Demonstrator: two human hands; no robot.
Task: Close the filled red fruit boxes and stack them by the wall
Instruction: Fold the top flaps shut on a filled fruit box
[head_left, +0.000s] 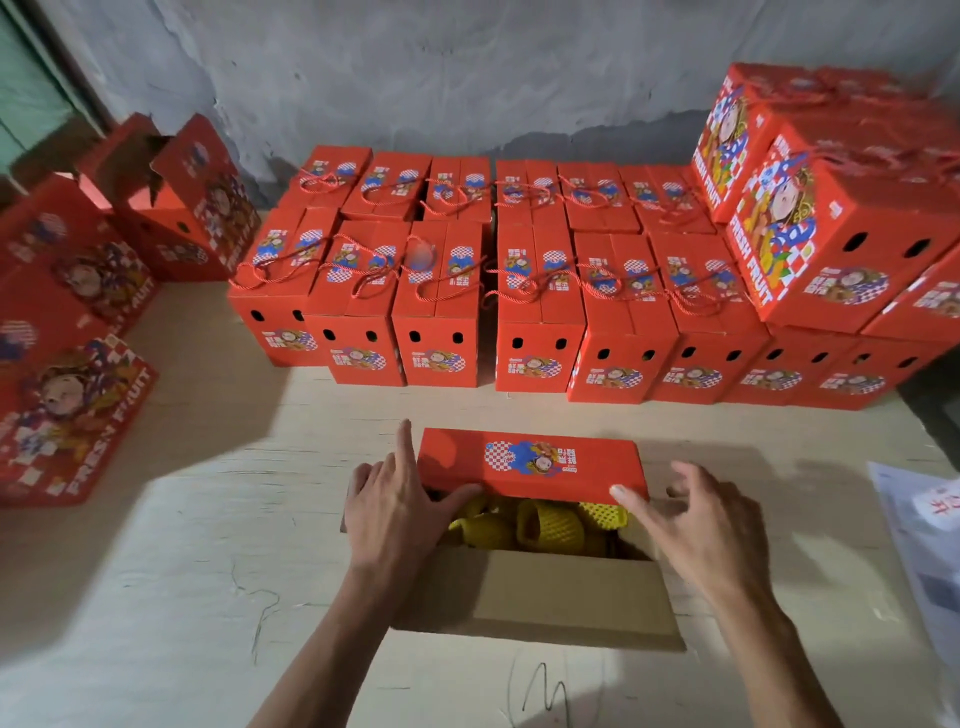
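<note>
An open red fruit box (535, 587) sits in front of me on the cardboard-covered floor. Its far red flap (530, 462) is folded halfway down, while the near brown flap lies open toward me. Yellow foam-netted fruit (545, 525) shows in the gap. My left hand (395, 509) rests at the flap's left end, thumb on its near edge and index finger stretched along its side. At the flap's right corner, my right hand (685, 519) touches with its thumb tip, fingers spread and loosely bent. Several closed red boxes (488, 280) with rope handles stand in rows by the wall.
Larger closed red boxes (831, 208) are stacked at the right on the row. Empty or flattened red boxes (78, 364) lean at the left, one open-topped box (171, 208) behind them. Papers (924, 535) lie at the right edge. Grey concrete wall (467, 78) behind.
</note>
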